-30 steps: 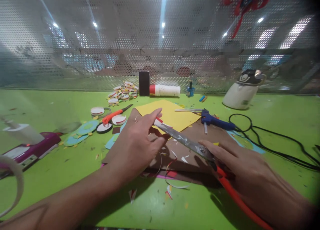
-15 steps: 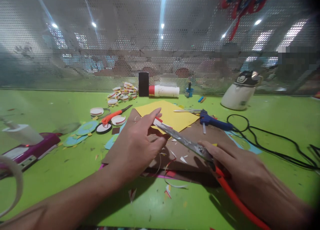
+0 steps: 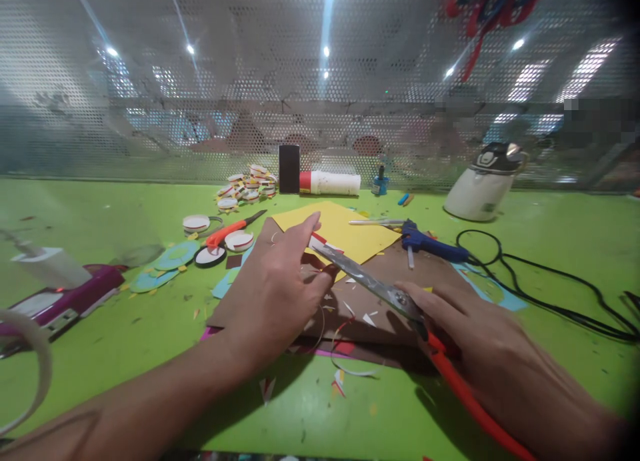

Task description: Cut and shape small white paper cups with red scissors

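Observation:
Red-handled scissors (image 3: pixel 373 281) are gripped in my right hand (image 3: pixel 487 337), their blades pointing up and left toward my other hand. My left hand (image 3: pixel 283 291) is closed in a pinch on a small red and white paper piece (image 3: pixel 320 242), and the blade tips lie against that piece. Part of it is hidden by my fingers and the blades. Both hands are above a brown sheet (image 3: pixel 400 274) and a yellow sheet (image 3: pixel 350 224). White and red paper scraps (image 3: pixel 370 319) and thin strips lie beneath.
A blue glue gun (image 3: pixel 433 245) with a black cord rests at right. Orange-handled scissors (image 3: pixel 225 234) and round paper pieces lie left. At the back stand a phone (image 3: pixel 289 169), a white roll (image 3: pixel 335 183), a blue bottle (image 3: pixel 380 183) and a kettle (image 3: pixel 477 191). A purple power strip (image 3: pixel 75 301) is far left.
The whole view has shifted very slightly. Both hands keep nearly the same pose, with the scissors' blades still at the paper piece.

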The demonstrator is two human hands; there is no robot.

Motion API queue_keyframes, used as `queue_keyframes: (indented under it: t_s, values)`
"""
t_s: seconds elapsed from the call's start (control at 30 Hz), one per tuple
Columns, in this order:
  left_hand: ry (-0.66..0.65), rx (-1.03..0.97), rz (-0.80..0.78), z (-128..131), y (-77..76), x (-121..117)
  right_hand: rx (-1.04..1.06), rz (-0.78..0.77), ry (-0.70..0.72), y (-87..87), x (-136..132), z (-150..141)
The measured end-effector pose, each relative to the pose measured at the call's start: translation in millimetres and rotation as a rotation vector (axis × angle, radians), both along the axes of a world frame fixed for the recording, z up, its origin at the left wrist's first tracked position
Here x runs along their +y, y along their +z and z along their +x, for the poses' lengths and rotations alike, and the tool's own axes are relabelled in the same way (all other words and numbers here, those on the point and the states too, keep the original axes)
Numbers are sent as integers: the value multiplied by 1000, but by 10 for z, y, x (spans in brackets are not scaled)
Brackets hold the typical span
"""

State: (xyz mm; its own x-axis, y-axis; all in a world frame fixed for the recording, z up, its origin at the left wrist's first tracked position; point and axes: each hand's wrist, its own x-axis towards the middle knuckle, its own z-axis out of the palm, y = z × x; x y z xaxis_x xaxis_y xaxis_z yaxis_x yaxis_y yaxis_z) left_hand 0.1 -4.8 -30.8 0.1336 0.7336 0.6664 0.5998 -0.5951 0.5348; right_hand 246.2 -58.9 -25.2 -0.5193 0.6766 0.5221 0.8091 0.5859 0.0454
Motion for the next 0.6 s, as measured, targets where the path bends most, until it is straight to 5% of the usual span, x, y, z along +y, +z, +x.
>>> queue_keyframes:
  t_s: [0.6]
  values:
    - [7, -19, -74, 25, 40, -36, -37, 14, 35, 25, -28, 12]
